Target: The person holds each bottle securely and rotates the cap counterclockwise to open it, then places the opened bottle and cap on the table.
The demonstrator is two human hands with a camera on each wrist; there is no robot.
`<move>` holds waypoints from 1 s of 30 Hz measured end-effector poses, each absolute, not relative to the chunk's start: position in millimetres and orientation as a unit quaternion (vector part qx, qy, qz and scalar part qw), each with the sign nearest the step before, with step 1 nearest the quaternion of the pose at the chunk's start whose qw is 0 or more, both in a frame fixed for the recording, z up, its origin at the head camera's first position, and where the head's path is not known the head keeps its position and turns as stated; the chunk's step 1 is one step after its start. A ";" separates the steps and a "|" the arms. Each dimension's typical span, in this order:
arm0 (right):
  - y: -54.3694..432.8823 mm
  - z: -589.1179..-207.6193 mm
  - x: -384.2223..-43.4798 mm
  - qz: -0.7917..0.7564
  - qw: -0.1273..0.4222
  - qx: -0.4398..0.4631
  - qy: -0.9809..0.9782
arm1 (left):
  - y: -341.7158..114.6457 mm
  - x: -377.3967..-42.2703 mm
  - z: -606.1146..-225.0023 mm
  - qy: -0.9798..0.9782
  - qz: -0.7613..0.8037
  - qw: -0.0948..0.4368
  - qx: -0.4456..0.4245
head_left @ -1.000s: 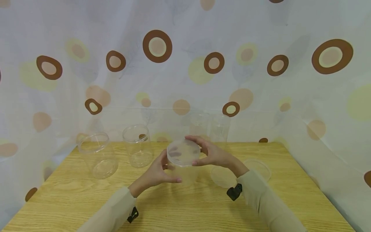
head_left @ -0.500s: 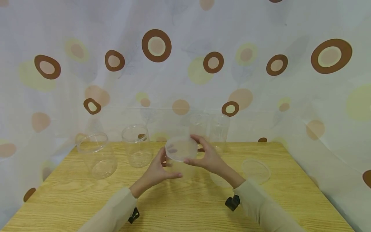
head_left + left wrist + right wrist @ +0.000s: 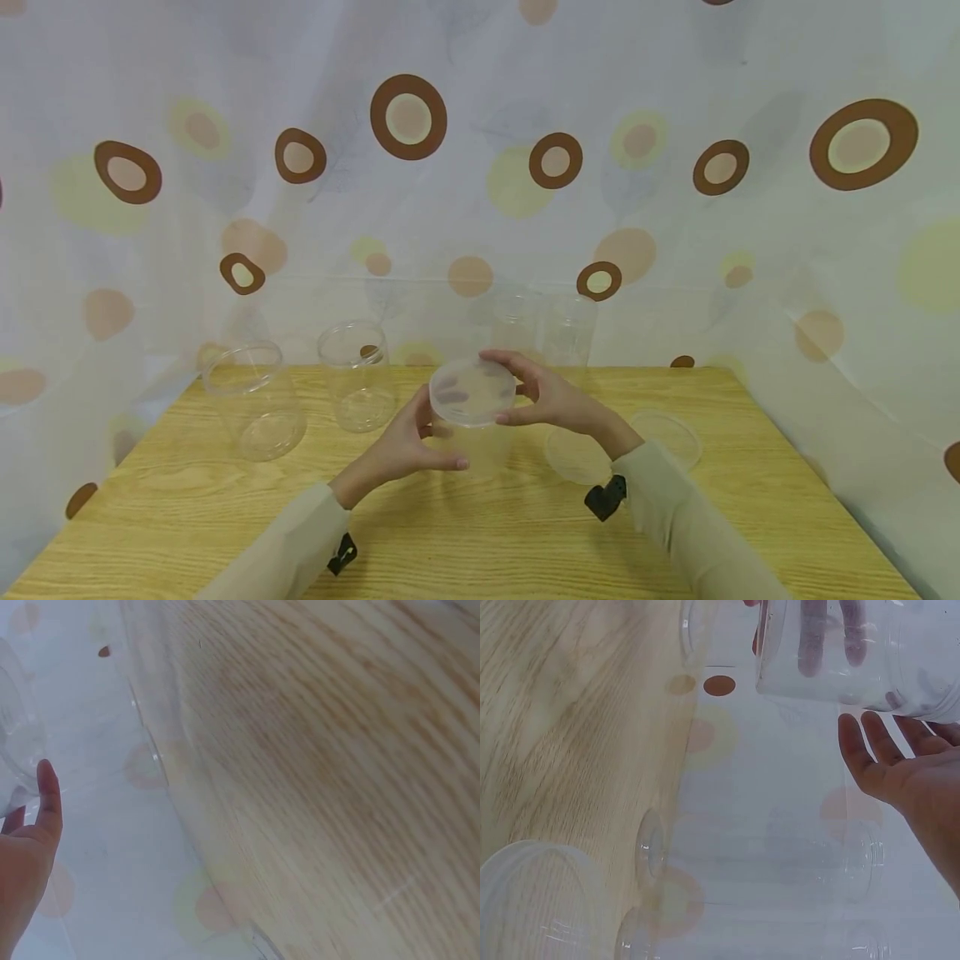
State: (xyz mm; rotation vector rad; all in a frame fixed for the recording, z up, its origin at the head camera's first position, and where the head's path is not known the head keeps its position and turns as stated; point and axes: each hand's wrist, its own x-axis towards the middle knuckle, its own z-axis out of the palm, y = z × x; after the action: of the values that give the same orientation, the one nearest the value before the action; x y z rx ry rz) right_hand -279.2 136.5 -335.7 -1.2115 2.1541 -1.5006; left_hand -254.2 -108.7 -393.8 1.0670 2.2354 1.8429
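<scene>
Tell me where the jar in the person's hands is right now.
In the head view, the held jar is at lower centre, between the left hand and right hand, with another clear jar to its left.

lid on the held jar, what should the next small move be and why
Probably a small twist of the lid by the right hand, with the left hand holding the jar steady. The lid covers the jar's mouth, the right hand spans its rim, and the left hand grips the jar's side. How tight it sits cannot be seen.
</scene>
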 end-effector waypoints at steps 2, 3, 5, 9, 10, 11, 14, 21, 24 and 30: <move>137.4 -334.6 -280.5 -0.517 0.136 -0.419 0.734 | -108.6 -254.0 -393.4 0.727 0.594 0.027 0.344; 137.6 -334.2 -280.6 -0.518 0.138 -0.422 0.731 | -108.4 -253.9 -393.3 0.728 0.593 0.027 0.342; 137.6 -334.2 -280.3 -0.517 0.134 -0.424 0.731 | -108.4 -254.1 -393.8 0.730 0.593 0.027 0.339; 134.6 -335.7 -276.8 -0.511 0.091 -0.420 0.744 | -108.5 -257.1 -398.2 0.734 0.591 0.016 0.335; 133.0 -336.8 -275.3 -0.508 0.073 -0.413 0.753 | -108.5 -257.3 -398.5 0.736 0.590 0.012 0.332; 131.2 -338.1 -273.6 -0.504 0.053 -0.404 0.762 | -108.4 -257.5 -398.8 0.738 0.588 0.008 0.329; 124.8 -342.1 -266.7 -0.504 0.002 -0.367 0.782 | -108.1 -257.8 -399.2 0.746 0.583 -0.006 0.322; 114.8 -348.6 -256.3 -0.522 -0.041 -0.312 0.793 | -107.2 -257.9 -398.9 0.750 0.578 -0.019 0.322; 115.9 -348.2 -258.3 -0.520 -0.030 -0.319 0.792 | -107.2 -257.8 -398.0 0.741 0.588 -0.005 0.323; 130.2 -342.0 -268.8 -0.520 0.071 -0.389 0.757 | -110.6 -256.8 -396.5 0.716 0.603 0.039 0.349</move>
State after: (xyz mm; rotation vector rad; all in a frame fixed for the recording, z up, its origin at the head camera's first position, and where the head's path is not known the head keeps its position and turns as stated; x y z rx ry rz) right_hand -268.8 130.2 -342.0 -1.1686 2.2769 -1.5651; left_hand -256.8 -110.6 -396.5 1.0698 2.1961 1.8498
